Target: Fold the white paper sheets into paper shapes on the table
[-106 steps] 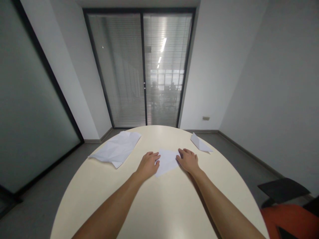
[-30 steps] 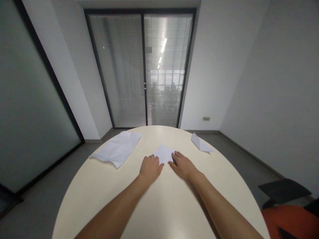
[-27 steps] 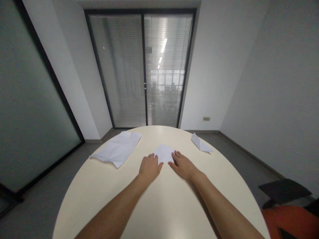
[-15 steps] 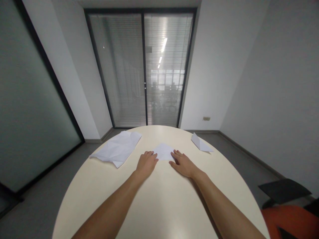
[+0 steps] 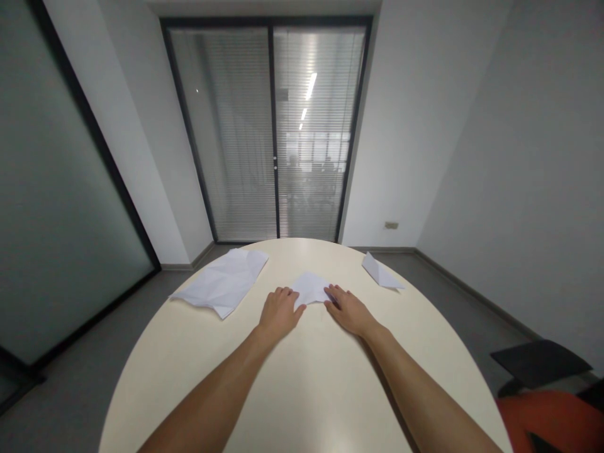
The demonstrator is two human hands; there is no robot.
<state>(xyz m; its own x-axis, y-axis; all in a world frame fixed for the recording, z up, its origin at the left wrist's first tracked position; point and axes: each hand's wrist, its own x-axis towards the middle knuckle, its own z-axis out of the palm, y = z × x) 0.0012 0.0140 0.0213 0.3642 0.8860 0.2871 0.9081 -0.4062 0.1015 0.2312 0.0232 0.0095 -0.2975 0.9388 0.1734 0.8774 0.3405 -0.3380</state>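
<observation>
A small folded sheet of white paper (image 5: 311, 288) lies on the round table in front of me, pointed at its far side. My left hand (image 5: 280, 309) has its fingers over the paper's left corner, thumb at the near edge. At the right corner, my right hand (image 5: 348, 309) holds it in the same way, fingers on top and thumb close to the near edge. Between the hands, the near edge bows slightly up off the table. Both corners are hidden under my fingers.
Creased white sheets (image 5: 226, 280) lie on the table's left side. A folded white paper piece (image 5: 381, 272) rests near the right edge. The cream table (image 5: 302, 377) has a rounded rim. An orange and black chair (image 5: 547, 409) stands at lower right, and glass doors (image 5: 274, 132) are beyond.
Both thumbs have shifted to the paper's near edge, which has gone from flat to slightly raised. The other papers have stayed in place.
</observation>
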